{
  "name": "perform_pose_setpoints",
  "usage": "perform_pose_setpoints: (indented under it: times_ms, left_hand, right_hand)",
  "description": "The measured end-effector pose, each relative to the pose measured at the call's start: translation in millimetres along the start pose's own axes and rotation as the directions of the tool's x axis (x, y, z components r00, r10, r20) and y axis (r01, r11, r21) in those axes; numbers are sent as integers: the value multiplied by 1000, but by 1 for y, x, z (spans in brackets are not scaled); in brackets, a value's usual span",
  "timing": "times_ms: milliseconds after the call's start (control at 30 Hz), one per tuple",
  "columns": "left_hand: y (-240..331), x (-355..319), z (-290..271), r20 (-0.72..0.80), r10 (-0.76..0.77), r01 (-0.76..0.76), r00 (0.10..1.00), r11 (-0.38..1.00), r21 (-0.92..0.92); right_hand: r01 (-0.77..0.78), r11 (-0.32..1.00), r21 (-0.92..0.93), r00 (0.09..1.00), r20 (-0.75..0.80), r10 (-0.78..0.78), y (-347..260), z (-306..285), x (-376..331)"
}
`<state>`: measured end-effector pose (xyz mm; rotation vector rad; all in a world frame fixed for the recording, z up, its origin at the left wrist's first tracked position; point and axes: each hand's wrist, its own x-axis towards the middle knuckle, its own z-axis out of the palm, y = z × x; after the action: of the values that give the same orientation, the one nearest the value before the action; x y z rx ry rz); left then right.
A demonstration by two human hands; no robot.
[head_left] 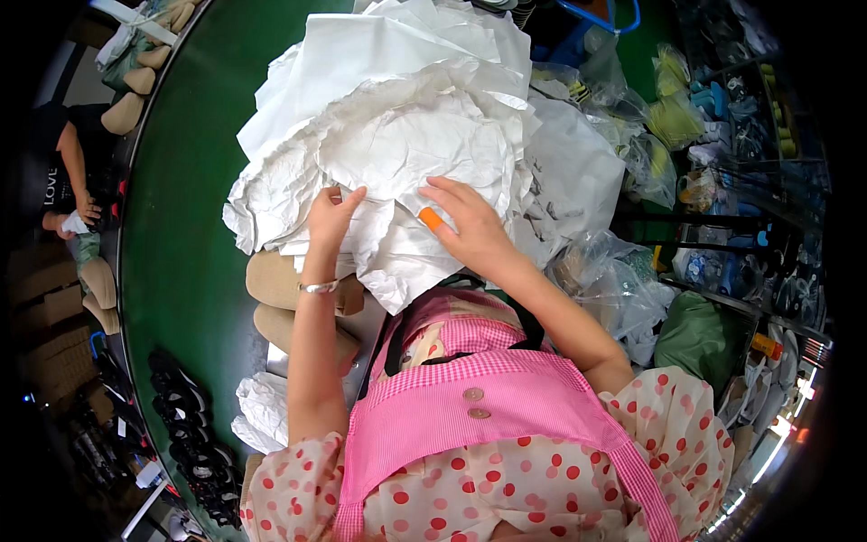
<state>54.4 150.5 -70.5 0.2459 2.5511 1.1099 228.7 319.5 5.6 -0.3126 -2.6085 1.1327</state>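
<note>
A thick, uneven pile of white paper sheets [406, 45] lies before me, with a crumpled white sheet [415, 126] on top. My left hand [330, 219] touches the near left part of this sheet, thumb held apart from the fingers; some of its fingertips are hidden. To its right, my right hand [471, 226] rests on the paper with fingers stretched out and an orange cover [432, 219] on its thumb. Neither hand visibly grips anything. Creased paper hangs toward me between the two hands. Tan, rounded shoe-shaped pieces [275, 282] lie just below my left hand.
A green work surface [185, 217] runs along the left, with black shoe parts [194, 434] lower down. Beside my left forearm sits a crumpled paper wad [262, 411]. Clear plastic bags [605, 280] and a loaded rack [722, 163] stand right. Another person's hand [88, 210] works far left.
</note>
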Motion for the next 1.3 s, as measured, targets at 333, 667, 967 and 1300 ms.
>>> perform_pose_setpoints:
  times_ms: [333,667,967,1300]
  left_hand:
    - [92,-63,-42,-100,166,-194,981,861,-470]
    - [172,-135,-42,-80,516,-485,853,727,-486]
    - [165,-151,-38,-362,435,-562,824,557,-611]
    - [184,-136,-95,-300,725,-770,620,636,-55]
  right_hand:
    - [124,973,197,992,6,-128,-60,-40,-6]
    - [89,947,309,978,-205,-25,-75,-89,42]
    - [-23,691,722,994,-56,91,-82,-96,29]
    - [-120,838,533,965,260,-28,-78,-138,24]
